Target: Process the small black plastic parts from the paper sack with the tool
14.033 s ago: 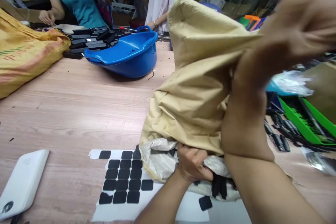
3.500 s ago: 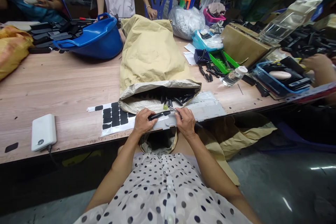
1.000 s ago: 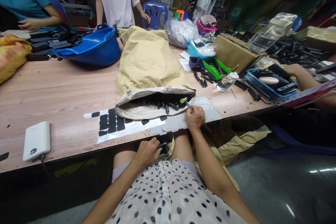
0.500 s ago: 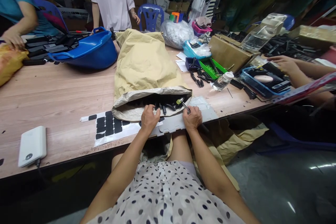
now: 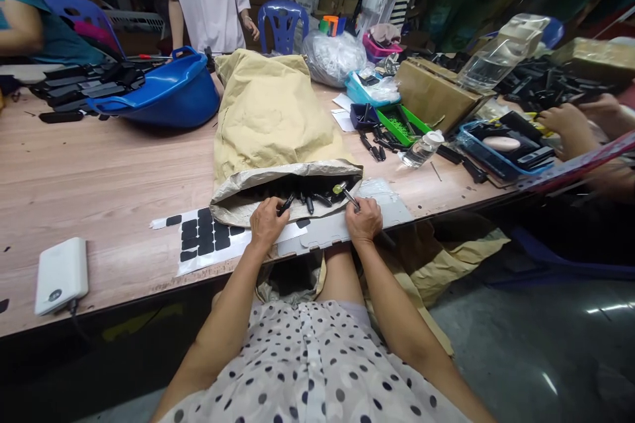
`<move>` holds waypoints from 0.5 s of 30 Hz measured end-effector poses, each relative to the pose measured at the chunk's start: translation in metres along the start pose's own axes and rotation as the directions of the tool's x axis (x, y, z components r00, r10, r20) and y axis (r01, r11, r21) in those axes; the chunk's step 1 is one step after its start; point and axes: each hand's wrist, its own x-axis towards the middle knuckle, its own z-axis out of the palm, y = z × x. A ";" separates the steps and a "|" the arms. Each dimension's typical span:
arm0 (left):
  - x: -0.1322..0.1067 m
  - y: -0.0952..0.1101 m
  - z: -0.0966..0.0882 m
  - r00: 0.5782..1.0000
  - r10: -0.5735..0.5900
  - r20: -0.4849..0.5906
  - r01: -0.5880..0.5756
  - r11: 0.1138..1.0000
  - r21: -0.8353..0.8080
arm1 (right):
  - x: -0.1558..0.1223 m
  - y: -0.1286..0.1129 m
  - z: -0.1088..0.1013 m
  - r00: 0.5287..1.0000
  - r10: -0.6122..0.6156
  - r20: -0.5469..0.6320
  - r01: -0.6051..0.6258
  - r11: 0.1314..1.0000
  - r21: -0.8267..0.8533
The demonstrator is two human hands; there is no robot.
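Observation:
At the mouth of a large tan sack [image 5: 278, 112] lying on the table, my left hand [image 5: 266, 219] pinches a small black part [image 5: 286, 203]. My right hand [image 5: 364, 218] is closed around a metal-shafted tool with a yellow-green head [image 5: 342, 190]; its exact kind is unclear. The tool's head reaches over the sack's lower lip. Several black parts [image 5: 310, 203] lie in the opening between my hands, and the dark inside hides the others. Under the sack's edge is a white sheet of black stickers [image 5: 206, 232], beside a grey board [image 5: 381, 205].
A white power bank [image 5: 62, 275] with a cable lies at the left. Behind are a blue basin [image 5: 163, 96], a green tray [image 5: 404, 124], a water bottle [image 5: 421, 149] and a blue basket [image 5: 501, 152]. A co-worker's hands [image 5: 570, 125] are at the right; another person [image 5: 206, 0] stands opposite.
My left hand has moved left, and a black part now shows in its fingers. My right hand stays nearly still with the tool. The co-worker's hand at the far left has left the view.

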 end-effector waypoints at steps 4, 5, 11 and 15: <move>-0.007 -0.026 0.003 0.993 0.118 -0.014 -0.118 0.991 -0.057 | 0.004 0.003 -0.002 1.000 0.004 0.002 -0.004 1.000 0.029; -0.007 -0.030 0.005 0.992 0.126 -0.020 -0.127 0.989 -0.074 | 0.004 0.004 -0.003 1.000 0.004 0.005 -0.004 0.999 0.046; -0.005 -0.035 0.014 0.988 0.151 -0.024 -0.153 0.979 -0.133 | -0.012 -0.008 -0.026 0.992 -0.126 0.026 0.115 0.959 0.260; -0.005 -0.037 0.014 0.986 0.166 -0.017 -0.166 0.968 -0.186 | -0.039 -0.037 -0.041 0.940 -0.325 0.102 0.257 0.874 0.413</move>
